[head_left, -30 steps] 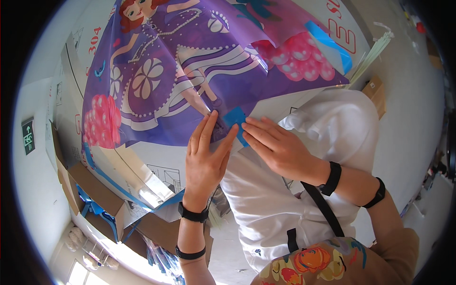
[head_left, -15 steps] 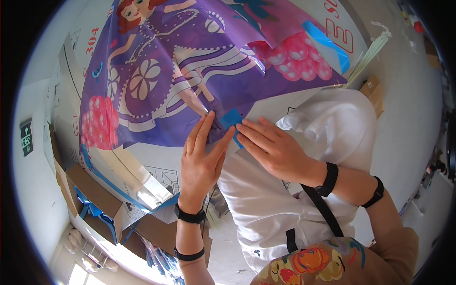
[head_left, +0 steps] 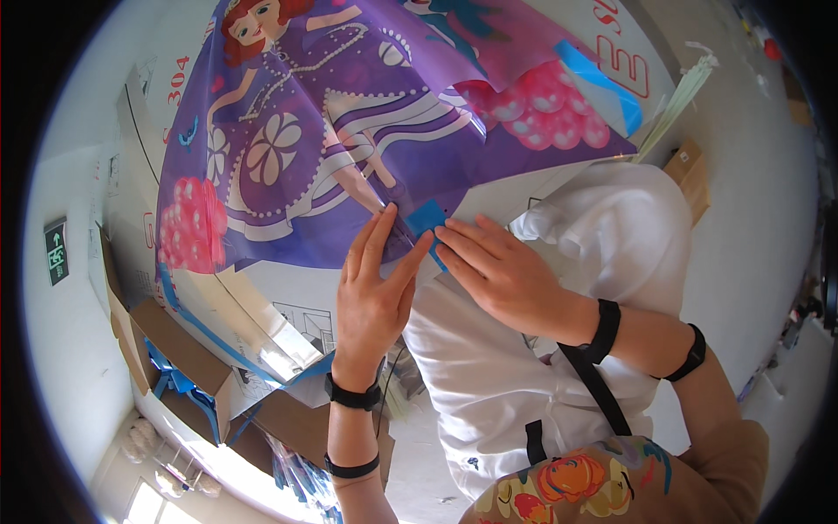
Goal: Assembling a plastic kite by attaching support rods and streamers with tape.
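Observation:
A glossy purple sheet point(head_left: 340, 244) with pleats, printed with a cartoon princess in a gown and bunches of pink balls, spreads over a printed white surface. It looks like an umbrella canopy. At its near edge sits a small blue strip point(head_left: 427, 217). My left hand point(head_left: 371, 293) lies on that edge left of the strip, fingers stretched out and spread, index fingertip at the strip's lower end. From the right, my right hand point(head_left: 504, 275) reaches in with fingers extended and flat, fingertips touching the strip's lower right side. What lies under the fingertips is hidden.
My legs in white trousers point(head_left: 628, 227) are just below and right of the sheet. Open cardboard boxes point(head_left: 183, 349) with blue pieces and wrapped items stand at lower left. Pale strands point(head_left: 685, 96) stick out at upper right, near a small brown carton point(head_left: 687, 179).
The view has shifted slightly, so the sheet's left side and the boxes appear a little farther right. Both hands stay in nearly the same place at the blue strip.

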Motion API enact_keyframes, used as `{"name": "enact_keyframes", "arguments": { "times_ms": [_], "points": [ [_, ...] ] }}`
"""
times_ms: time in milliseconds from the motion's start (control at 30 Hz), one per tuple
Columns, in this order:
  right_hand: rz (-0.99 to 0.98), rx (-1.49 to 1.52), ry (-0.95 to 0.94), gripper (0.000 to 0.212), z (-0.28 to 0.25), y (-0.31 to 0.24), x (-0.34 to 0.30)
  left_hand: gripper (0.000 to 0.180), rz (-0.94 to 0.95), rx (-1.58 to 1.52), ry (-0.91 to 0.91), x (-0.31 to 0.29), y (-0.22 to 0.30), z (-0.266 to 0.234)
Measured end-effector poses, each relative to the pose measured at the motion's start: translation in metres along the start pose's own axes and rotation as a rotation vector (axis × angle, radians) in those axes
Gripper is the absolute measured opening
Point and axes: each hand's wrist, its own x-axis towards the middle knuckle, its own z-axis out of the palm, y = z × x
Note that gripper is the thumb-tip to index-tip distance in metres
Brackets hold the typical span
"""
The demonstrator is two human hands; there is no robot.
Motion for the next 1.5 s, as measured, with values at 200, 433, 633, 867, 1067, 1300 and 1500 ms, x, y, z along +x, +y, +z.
{"name": "enact_keyframes", "arguments": {
  "times_ms": [200, 433, 633, 867, 1067, 1300, 1500],
  "points": [
    [-0.016, -0.042, -0.004, 0.035, 0.002, -0.003, 0.0, 0.044, -0.184, -0.088, 0.19, 0.028, 0.04, -0.062],
    [0.031, -0.045, 0.093, 0.032, 0.008, 0.002, -0.007, 0.03, -0.163, -0.449, 0.308, 0.16, 0.095, -0.111],
    [-0.003, -0.085, 0.147, 0.03, 0.01, -0.011, -0.007, 0.027, -0.529, -1.181, 0.271, 0.315, 0.038, -0.057],
    [0.021, -0.073, 0.102, 0.028, 0.008, -0.003, -0.015, 0.031, -1.03, -1.093, 0.52, 0.39, 0.029, -0.009],
    [0.033, -0.044, 0.092, 0.029, 0.004, -0.002, -0.013, 0.024, -0.904, -1.21, 0.423, 0.395, 0.024, -0.021],
    [0.072, -0.067, 0.091, 0.029, 0.008, -0.01, -0.008, 0.022, -0.957, -1.497, 0.432, 0.389, 0.04, -0.045],
    [0.068, -0.067, 0.105, 0.031, 0.01, -0.007, -0.012, 0.025, -0.931, -1.575, 0.429, 0.378, 0.057, -0.022]
  ]
}}
